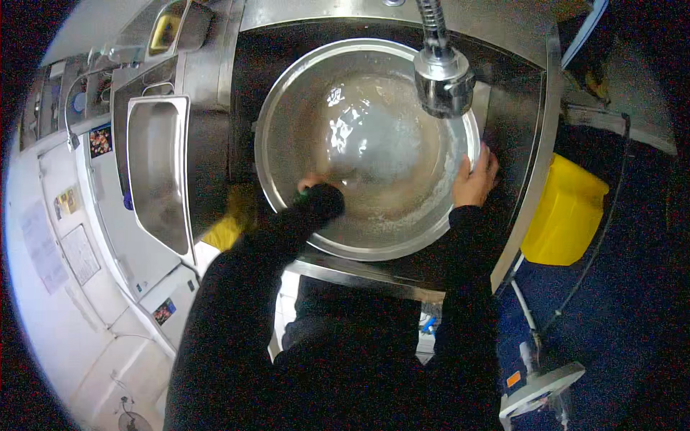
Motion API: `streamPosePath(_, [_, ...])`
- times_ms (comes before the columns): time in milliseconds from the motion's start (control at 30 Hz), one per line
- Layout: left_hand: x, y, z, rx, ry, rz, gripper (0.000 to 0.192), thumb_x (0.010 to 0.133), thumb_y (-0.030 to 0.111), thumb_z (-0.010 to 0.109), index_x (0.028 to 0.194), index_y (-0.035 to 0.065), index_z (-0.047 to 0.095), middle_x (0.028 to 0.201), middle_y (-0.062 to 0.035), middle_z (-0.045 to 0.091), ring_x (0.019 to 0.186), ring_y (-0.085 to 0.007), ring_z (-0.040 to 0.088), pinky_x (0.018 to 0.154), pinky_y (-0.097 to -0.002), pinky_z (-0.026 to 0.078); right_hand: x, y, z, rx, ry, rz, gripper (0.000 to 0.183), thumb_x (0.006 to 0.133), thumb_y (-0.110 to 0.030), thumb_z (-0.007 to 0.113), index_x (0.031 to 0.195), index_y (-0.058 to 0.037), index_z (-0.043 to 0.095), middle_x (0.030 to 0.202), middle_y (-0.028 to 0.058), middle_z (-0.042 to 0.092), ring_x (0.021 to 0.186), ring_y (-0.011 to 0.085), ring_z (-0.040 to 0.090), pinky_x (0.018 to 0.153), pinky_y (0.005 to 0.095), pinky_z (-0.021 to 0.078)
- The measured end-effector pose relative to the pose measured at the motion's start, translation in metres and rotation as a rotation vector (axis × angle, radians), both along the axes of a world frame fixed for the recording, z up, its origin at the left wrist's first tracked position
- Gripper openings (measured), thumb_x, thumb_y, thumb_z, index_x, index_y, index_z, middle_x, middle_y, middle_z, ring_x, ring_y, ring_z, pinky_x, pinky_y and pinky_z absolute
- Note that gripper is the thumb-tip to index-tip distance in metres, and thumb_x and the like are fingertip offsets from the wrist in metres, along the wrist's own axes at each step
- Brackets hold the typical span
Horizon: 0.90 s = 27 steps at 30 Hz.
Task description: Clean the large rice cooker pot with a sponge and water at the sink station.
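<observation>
A large round metal basin (372,237) stands in a stainless steel sink (515,124), with wet, shiny patches inside it. My right hand (477,178) grips the basin's rim on the right, thumb to the inside and fingers over the outside. My left hand (311,182) reaches inside the basin at the lower left. The dark sleeve (323,202) hides most of that hand. A small bit of green shows beside it, too little to name. Above the basin's upper right hangs a chrome faucet head (444,81) on a flexible metal hose (431,24).
To the left, a rectangular metal pan (159,167) stands on its side near something yellow (223,233). A yellow container (566,213) is at the right, beyond the sink's edge. White cabinets (140,253) line the far left. A white fan-like object (542,396) is at the lower right.
</observation>
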<state>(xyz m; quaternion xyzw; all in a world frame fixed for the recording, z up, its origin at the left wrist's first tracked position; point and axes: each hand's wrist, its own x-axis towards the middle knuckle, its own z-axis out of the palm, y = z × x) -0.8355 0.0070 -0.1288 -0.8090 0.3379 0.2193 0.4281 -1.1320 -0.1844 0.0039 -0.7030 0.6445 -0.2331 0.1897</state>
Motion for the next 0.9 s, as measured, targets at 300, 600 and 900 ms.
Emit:
streamPosePath(300, [0.063,0.050,-0.065,0.132,-0.372,-0.490,0.038,0.093,0.032,0.043,0.122,0.0140,0.060,0.126,-0.0205,0.051,0.109,-0.0397,0.047,0.066,-0.0641,0.038,0.003,0.007,-0.005,0.060,0.000,-0.007,0.048,0.086,-0.021,0.061,0.131,-0.0107,0.048,0.131,0.0287,0.043,0.121,0.0445,0.042,0.100,0.0550,0.0321])
streamPosePath(600, [0.024,-0.009,0.022,0.163,0.042,-0.439,0.042,0.095,0.033,0.041,0.127,0.0107,0.055,0.133,-0.0152,0.047,0.113,-0.0408,0.044,0.073,-0.0612,0.039,-0.016,0.008,0.002,0.074,0.085,-0.071,0.050,0.085,-0.019,0.061,0.132,-0.0105,0.048,0.129,0.0288,0.044,0.119,0.0447,0.043,0.100,0.0511,0.0341])
streamPosePath(900, [0.031,-0.001,0.025,0.158,-0.011,-0.737,0.049,0.096,0.032,0.039,0.142,0.0141,0.039,0.145,-0.0162,0.035,0.127,-0.0409,0.035,0.091,-0.0589,0.034,-0.025,0.022,0.003,0.062,-0.020,-0.095,0.049,0.086,-0.020,0.060,0.133,-0.0103,0.048,0.129,0.0287,0.044,0.119,0.0443,0.044,0.100,0.0502,0.0347])
